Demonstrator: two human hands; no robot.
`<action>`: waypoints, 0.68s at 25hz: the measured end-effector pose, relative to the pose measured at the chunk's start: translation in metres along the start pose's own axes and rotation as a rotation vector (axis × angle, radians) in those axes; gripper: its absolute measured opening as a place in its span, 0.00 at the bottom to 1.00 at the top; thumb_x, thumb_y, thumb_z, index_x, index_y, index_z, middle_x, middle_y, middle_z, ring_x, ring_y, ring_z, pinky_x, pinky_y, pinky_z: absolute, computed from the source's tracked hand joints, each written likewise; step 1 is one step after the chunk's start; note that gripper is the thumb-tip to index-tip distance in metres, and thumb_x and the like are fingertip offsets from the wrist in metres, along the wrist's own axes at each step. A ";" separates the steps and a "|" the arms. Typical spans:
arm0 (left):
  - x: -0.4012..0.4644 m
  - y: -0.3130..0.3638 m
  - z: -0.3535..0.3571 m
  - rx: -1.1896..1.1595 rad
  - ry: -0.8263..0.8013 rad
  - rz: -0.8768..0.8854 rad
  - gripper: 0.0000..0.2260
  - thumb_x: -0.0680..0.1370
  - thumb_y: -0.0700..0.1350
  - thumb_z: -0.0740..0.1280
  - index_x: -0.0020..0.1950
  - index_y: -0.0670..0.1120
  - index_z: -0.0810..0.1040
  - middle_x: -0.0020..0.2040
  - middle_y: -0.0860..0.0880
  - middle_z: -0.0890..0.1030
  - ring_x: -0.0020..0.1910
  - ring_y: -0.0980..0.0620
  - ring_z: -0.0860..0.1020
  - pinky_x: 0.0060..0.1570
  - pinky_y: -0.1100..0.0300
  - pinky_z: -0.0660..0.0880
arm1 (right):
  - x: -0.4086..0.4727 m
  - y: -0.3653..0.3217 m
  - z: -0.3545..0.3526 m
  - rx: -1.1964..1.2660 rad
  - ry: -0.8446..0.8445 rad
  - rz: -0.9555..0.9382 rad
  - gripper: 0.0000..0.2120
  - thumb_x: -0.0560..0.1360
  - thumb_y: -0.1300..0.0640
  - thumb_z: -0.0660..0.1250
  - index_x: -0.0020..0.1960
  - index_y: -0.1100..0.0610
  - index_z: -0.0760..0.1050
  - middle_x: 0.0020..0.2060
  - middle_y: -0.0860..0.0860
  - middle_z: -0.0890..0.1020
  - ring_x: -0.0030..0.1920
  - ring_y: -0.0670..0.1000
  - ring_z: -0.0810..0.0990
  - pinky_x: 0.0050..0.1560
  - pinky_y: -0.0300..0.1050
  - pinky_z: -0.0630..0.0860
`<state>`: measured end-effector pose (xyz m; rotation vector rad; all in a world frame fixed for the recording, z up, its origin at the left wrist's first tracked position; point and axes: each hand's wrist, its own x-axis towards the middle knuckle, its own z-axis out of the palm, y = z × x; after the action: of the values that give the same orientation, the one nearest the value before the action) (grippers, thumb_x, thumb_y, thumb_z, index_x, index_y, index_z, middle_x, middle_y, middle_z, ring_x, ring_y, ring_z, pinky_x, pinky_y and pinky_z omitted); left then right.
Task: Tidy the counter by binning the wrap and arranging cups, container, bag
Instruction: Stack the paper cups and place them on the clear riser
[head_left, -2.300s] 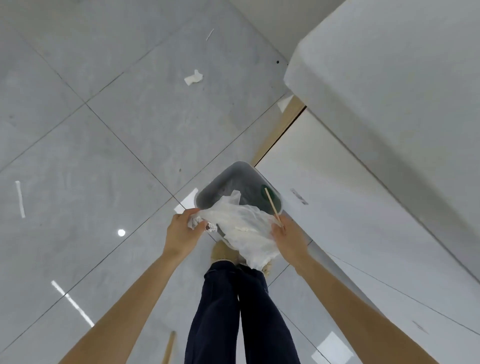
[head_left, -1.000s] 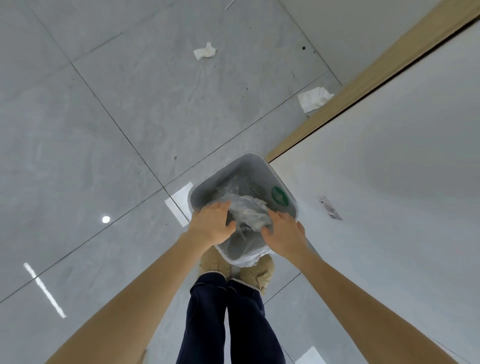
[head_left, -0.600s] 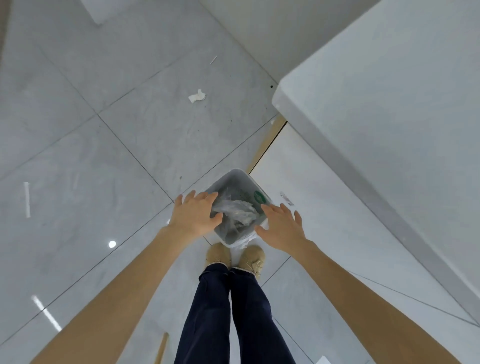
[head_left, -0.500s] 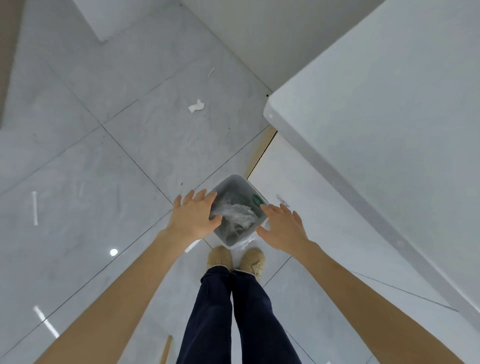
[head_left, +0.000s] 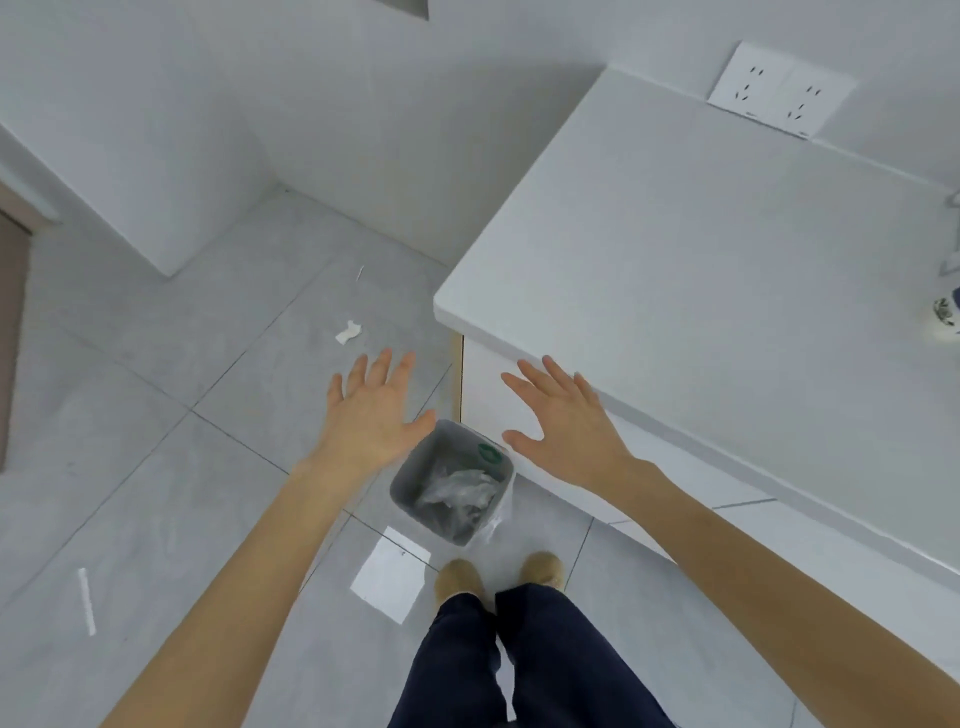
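Note:
The crumpled clear wrap (head_left: 457, 493) lies inside the small grey bin (head_left: 410, 486) on the floor, just in front of my feet. My left hand (head_left: 371, 415) hovers above and to the left of the bin, fingers spread, holding nothing. My right hand (head_left: 563, 421) is raised to the bin's right, in front of the counter's edge, also spread and empty. The white counter (head_left: 701, 291) fills the right side. At its far right edge a small patterned cup (head_left: 945, 319) is partly cut off by the frame.
Paper scraps lie on the grey tiled floor: one (head_left: 348, 332) beyond my left hand, a white sheet (head_left: 389, 579) by my feet, a strip (head_left: 85, 600) at the left. A wall socket (head_left: 779, 93) sits behind the counter. White cabinets (head_left: 130, 156) stand at the back left.
Both hands pushed the wrap into the bin, let go and lifted away with fingers spread. My view has risen, so the counter top and wall now show.

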<state>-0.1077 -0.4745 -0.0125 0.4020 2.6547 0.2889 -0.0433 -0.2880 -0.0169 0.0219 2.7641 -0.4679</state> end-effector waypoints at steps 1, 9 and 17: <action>0.001 0.009 -0.007 0.007 0.021 0.030 0.31 0.76 0.55 0.57 0.74 0.50 0.47 0.77 0.45 0.47 0.76 0.43 0.45 0.73 0.44 0.44 | -0.005 0.003 -0.007 0.014 0.052 0.009 0.28 0.77 0.47 0.58 0.73 0.50 0.51 0.76 0.49 0.50 0.76 0.52 0.43 0.75 0.53 0.42; 0.010 0.121 -0.039 0.074 0.153 0.273 0.31 0.77 0.55 0.57 0.74 0.51 0.45 0.77 0.46 0.46 0.76 0.45 0.44 0.73 0.43 0.43 | -0.056 0.076 -0.054 0.064 0.239 0.169 0.30 0.77 0.47 0.57 0.74 0.49 0.48 0.76 0.48 0.48 0.76 0.51 0.41 0.75 0.52 0.39; 0.003 0.280 -0.008 0.102 0.176 0.458 0.31 0.76 0.56 0.56 0.74 0.51 0.44 0.77 0.46 0.46 0.76 0.45 0.44 0.73 0.44 0.42 | -0.134 0.205 -0.087 0.056 0.312 0.319 0.32 0.76 0.45 0.58 0.74 0.49 0.46 0.76 0.48 0.46 0.76 0.52 0.39 0.75 0.54 0.39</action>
<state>-0.0486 -0.2129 0.0673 1.0658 2.7257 0.3410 0.0688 -0.0606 0.0397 0.5860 2.9661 -0.4898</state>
